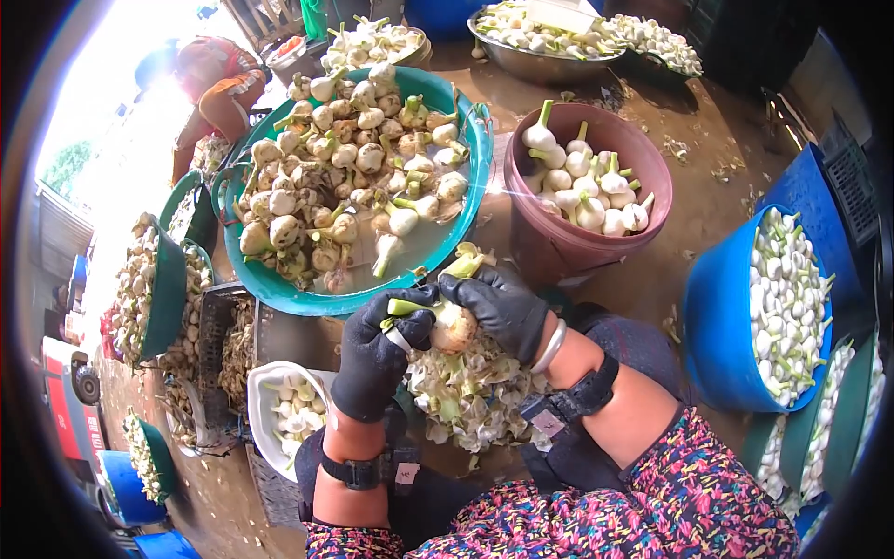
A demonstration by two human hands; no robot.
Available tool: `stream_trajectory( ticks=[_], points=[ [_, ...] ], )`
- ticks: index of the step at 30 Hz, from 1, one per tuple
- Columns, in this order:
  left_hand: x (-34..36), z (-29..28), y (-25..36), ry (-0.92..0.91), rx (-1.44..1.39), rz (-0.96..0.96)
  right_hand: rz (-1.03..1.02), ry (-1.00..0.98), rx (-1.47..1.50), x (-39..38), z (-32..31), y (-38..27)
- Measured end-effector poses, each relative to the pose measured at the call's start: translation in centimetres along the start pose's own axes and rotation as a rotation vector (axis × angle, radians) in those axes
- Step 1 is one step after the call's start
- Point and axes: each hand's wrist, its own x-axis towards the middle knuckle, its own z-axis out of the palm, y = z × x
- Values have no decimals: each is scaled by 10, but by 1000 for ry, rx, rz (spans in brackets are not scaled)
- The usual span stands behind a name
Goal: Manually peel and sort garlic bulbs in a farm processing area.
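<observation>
A garlic bulb (453,328) with brownish, partly stripped skin is between my two black-gloved hands. The fingers of my left hand (371,359) are closed at its left side, around a short green stem (406,306). My right hand (503,312) bends over the top of the bulb, its fingers closed on a strip of yellow-green peel (466,263); the fingertips are partly hidden. Below the hands, a heap of loose garlic skins (470,396) lies at my lap. Just beyond, a teal basin (480,149) holds many unpeeled bulbs, and a dusty-pink bucket (559,252) holds cleaned white ones.
To the left are a white container (265,438) of garlic, a black crate (214,345) and green tubs (166,298). A blue tub (712,317) of white bulbs stands right. At the back are a metal bowl (531,67) and another person (219,88) bending.
</observation>
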Motion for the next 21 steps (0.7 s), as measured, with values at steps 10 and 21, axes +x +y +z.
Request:
stream_trajectory(
  ticks=[10, 21],
  points=[
    [10, -26, -11, 185, -354, 37, 263, -697, -1328, -40, 18, 30],
    [8, -10, -6, 173, -170, 23, -324, -2, -367, -18, 6, -12]
  ],
)
